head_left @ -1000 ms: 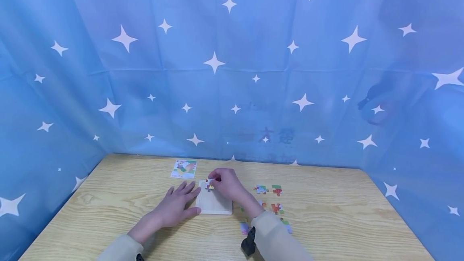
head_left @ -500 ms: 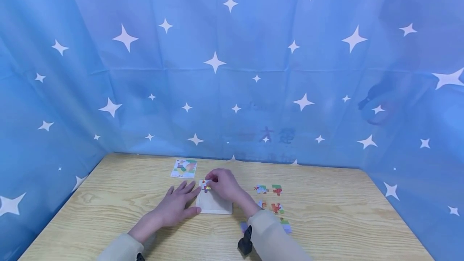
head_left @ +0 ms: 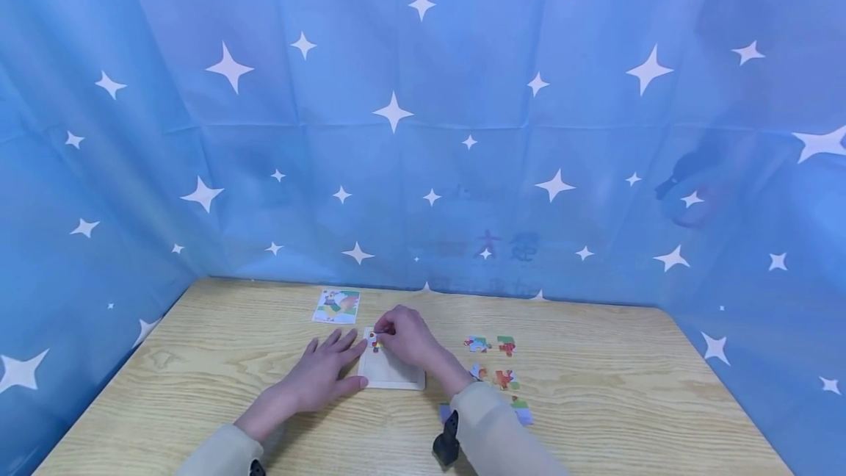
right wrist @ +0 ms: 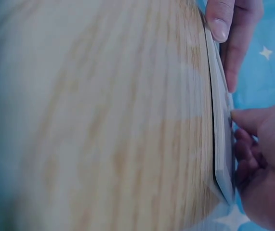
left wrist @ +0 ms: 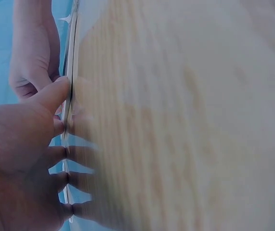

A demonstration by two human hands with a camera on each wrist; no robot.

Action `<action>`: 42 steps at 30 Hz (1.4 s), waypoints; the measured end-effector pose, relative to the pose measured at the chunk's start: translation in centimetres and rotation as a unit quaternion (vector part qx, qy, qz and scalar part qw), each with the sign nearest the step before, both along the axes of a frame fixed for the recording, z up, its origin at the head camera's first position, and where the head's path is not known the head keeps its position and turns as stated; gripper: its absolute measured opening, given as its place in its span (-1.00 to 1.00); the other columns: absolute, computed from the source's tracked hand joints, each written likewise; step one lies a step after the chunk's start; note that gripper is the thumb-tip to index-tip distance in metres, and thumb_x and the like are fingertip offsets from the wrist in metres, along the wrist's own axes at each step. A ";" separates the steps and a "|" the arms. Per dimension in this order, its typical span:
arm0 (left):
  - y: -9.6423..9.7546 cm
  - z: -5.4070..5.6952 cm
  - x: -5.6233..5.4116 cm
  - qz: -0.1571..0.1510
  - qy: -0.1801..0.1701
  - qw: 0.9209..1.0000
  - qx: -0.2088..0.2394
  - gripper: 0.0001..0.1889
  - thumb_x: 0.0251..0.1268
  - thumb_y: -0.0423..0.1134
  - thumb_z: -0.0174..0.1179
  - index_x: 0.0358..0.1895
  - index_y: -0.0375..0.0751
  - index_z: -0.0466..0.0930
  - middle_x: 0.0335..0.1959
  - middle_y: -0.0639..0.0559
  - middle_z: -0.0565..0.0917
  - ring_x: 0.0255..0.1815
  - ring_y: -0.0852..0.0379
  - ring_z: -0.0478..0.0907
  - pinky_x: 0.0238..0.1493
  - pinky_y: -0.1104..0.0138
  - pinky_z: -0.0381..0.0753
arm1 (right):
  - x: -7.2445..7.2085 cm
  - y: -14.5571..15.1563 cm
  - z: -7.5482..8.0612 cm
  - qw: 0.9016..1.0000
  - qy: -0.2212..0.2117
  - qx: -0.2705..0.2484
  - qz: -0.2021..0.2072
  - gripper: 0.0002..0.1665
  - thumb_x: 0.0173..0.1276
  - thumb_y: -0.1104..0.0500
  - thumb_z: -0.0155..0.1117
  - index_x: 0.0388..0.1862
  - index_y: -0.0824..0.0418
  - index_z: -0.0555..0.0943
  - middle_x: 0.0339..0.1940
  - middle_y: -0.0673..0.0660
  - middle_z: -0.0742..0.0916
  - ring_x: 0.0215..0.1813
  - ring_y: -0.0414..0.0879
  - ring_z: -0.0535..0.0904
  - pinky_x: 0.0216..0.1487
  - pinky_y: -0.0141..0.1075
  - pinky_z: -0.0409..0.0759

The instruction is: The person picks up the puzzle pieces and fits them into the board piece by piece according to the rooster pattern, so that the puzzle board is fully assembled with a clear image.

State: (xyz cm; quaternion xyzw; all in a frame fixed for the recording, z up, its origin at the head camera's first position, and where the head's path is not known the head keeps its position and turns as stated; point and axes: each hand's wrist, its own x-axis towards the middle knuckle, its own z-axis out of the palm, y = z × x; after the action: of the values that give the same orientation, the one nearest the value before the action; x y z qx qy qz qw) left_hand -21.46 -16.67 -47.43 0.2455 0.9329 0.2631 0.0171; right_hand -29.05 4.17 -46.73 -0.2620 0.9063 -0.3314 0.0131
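A pale, shallow puzzle tray (head_left: 393,379) lies on the table in front of me. In its upper left corner is a colourful jigsaw piece (head_left: 374,341), which my right hand (head_left: 408,336) pinches at its edge from the right. My left hand (head_left: 322,377) rests flat with fingers spread, its thumb and index fingertips at the tray's left edge. From the right wrist, the right hand (right wrist: 267,149) shows its thumb at the tray's surface and the other fingers curled. The left wrist view shows the left hand (left wrist: 26,159) beside the tray's thin edge; the piece is hidden there.
Several loose jigsaw pieces (head_left: 505,379) lie right of the tray, some partly covered by the right forearm. A picture card (head_left: 336,306) of a cartoon figure lies behind the left hand. A blue curtain (head_left: 423,131) with white stars borders the wooden table (head_left: 595,380).
My right hand has moved slightly left with the jigsaw piece and turned it, bringing it down into the tray's upper left corner. The left hand has kept its place.
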 end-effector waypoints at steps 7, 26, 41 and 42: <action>0.0 0.0 0.1 -0.004 -0.007 1.000 0.005 -0.28 0.47 0.14 0.20 0.49 -0.30 0.39 0.53 -0.40 0.27 0.54 -0.50 0.06 0.32 -0.52 -0.03 | 0.0 0.2 -0.1 1.000 0.004 -0.012 0.011 -0.95 0.41 0.30 0.38 -0.24 0.20 0.76 -0.32 -0.04 0.61 -0.25 -0.21 0.52 -0.16 -0.35 0.53; 0.0 -0.2 -0.1 -0.006 -0.016 1.000 0.004 -0.27 0.49 0.14 0.19 0.50 -0.30 0.38 0.53 -0.40 0.26 0.55 -0.50 0.05 0.31 -0.54 -0.05 | 0.0 1.3 0.1 0.998 -0.044 -0.003 0.045 -0.74 0.33 0.11 0.52 -0.03 0.12 0.79 -0.25 -0.07 0.58 -0.26 -0.23 0.46 -0.14 -0.32 0.49; -0.1 -0.1 -0.1 -0.003 -0.016 1.000 0.013 -0.24 0.46 0.15 0.23 0.50 -0.34 0.37 0.52 -0.41 0.27 0.54 -0.52 0.05 0.31 -0.53 -0.07 | -0.1 1.6 0.0 0.997 -0.043 -0.020 0.060 -0.74 0.37 0.25 0.46 0.03 0.18 0.80 -0.23 -0.04 0.61 -0.27 -0.25 0.47 -0.19 -0.36 0.50; -0.1 0.0 -0.1 -0.003 -0.016 1.000 0.012 -0.24 0.46 0.15 0.22 0.49 -0.33 0.38 0.53 -0.41 0.26 0.54 -0.52 0.05 0.31 -0.53 -0.07 | -0.1 1.6 0.1 0.997 -0.040 -0.020 0.061 -0.75 0.38 0.27 0.44 0.03 0.19 0.79 -0.23 -0.03 0.61 -0.28 -0.25 0.47 -0.20 -0.35 0.50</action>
State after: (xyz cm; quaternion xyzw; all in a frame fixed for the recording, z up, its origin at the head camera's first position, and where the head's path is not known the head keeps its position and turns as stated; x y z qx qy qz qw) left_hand -21.56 -16.74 -47.47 0.2439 0.9285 0.2784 0.0297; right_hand -29.19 5.73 -46.67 -0.3038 0.8802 -0.3587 0.0648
